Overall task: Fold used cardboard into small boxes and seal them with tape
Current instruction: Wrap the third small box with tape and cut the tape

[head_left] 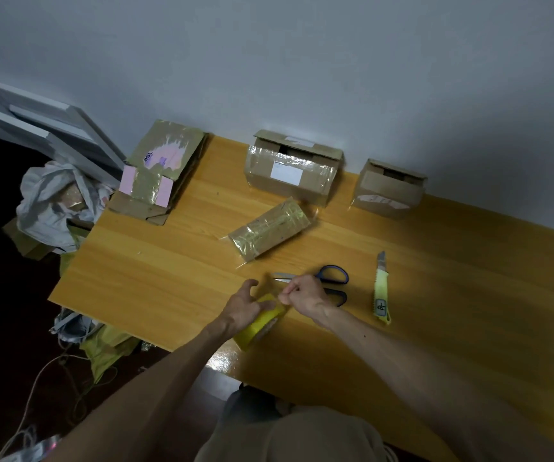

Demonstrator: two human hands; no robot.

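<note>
A yellow tape roll point(262, 323) stood tilted on edge near the front of the table point(169, 278), held by the left hand point(245, 305) and pinched at its top by the right hand point(302, 293). Flattened, tape-patched cardboard point(160, 171) lay at the far left corner and a tape-wrapped flat piece point(269, 230) mid-table. A larger box point(290, 173) and a smaller box point(387, 190) stood along the back, flaps ajar.
</note>
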